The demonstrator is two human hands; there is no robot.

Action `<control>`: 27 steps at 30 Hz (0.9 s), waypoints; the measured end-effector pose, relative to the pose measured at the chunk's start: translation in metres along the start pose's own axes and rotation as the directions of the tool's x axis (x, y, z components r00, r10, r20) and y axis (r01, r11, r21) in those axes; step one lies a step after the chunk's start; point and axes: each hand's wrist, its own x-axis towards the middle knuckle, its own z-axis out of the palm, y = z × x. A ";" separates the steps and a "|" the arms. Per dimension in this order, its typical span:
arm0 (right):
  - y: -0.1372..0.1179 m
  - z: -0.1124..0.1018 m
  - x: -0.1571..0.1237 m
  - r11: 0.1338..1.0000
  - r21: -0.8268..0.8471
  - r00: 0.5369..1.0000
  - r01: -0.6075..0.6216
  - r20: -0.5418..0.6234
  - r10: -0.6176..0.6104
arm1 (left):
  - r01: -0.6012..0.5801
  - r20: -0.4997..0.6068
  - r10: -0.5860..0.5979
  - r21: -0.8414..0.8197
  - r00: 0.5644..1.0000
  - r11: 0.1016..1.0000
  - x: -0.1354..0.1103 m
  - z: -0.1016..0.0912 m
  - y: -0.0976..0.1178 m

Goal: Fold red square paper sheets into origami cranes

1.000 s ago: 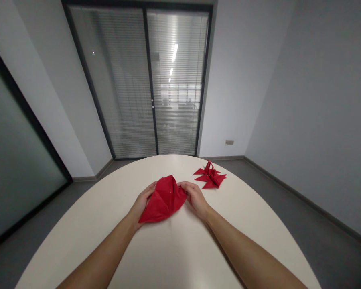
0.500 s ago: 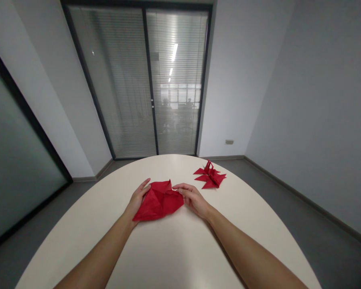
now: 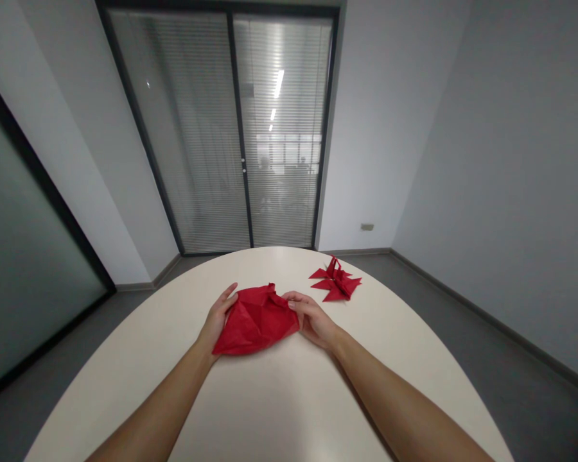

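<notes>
A creased sheet of red paper [image 3: 259, 321] is held up between both hands over the middle of the table. My left hand [image 3: 218, 319] grips its left side, thumb on the near face and the other fingers partly behind it. At the right edge, my right hand [image 3: 312, 319] pinches the paper between thumb and fingers. The sheet's top edge curls into a small fold near the right side. Beyond my right hand, several folded red paper cranes [image 3: 336, 282] lie bunched together on the table.
A round cream-coloured table [image 3: 250, 410] spans the foreground, its curved far edge near the glass door [image 3: 279, 192] with blinds. Grey walls stand at both sides, and a wall socket [image 3: 367, 227] is low on the right.
My right hand has shifted slightly right, and the paper's right side has spread out wider with it. The left hand stays nearly in place. The cranes have not moved.
</notes>
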 end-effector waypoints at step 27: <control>0.009 -0.014 0.011 0.986 -0.074 0.971 0.150 -0.176 -0.161 | -0.254 -0.107 0.253 0.006 0.962 0.967 0.002 0.004 -0.011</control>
